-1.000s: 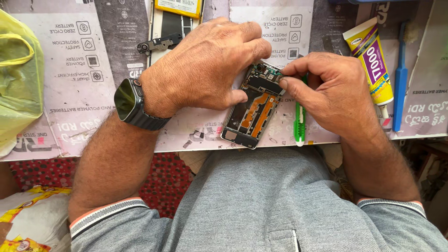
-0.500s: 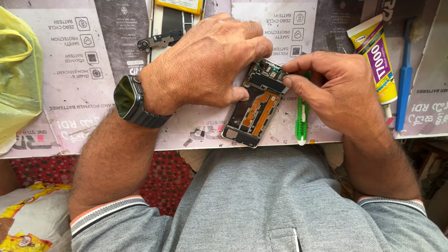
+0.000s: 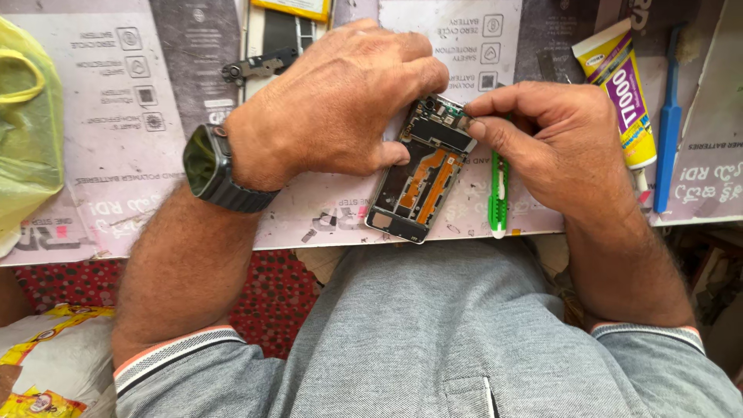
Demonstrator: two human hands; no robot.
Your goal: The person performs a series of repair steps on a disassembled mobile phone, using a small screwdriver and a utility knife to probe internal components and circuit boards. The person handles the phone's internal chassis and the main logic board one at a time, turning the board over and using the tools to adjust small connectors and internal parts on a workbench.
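Phone: we see an opened phone (image 3: pixel 418 182), back off, orange flex cables showing, lying tilted at the desk's (image 3: pixel 139 166) near edge, about mid-width.
Left hand: our left hand (image 3: pixel 333 108) lies over the phone's upper left side, fingers curled together, thumb pressed on its left edge.
Right hand: our right hand (image 3: pixel 553 143) is at the phone's top right corner, fingers pinching something tiny there; what it is, we cannot tell.
Watch: dark watch (image 3: pixel 213 166) on left wrist.
Cutter: green cutter (image 3: pixel 499 197) just right of phone, partly under right hand.
Glue: tube (image 3: pixel 619 89) toward the desk's far right corner.
Brush: blue brush (image 3: pixel 667 131) right of tube.
Bag: yellow bag (image 3: pixel 27 128) at left edge.
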